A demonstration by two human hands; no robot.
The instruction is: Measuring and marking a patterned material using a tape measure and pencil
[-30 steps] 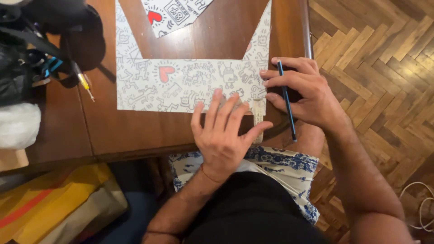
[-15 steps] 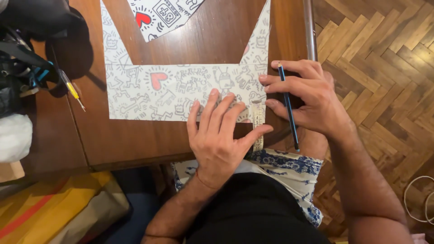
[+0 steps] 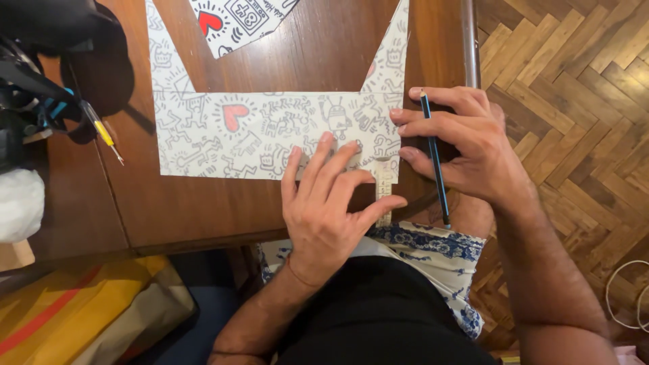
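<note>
Black-and-white patterned paper point(image 3: 270, 135) lies on the wooden table point(image 3: 203, 209), the left hand point(image 3: 331, 203) spread flat pinning a ruler point(image 3: 383, 192) at its lower right edge, the right hand point(image 3: 466, 149) gripping a pencil point(image 3: 434, 159); slackened pressure would likely let the ruler slip.

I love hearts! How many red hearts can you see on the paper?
3. One heart on the big sheet left of the left hand, one heart on the top piece, one partly showing near the right flap.
</note>
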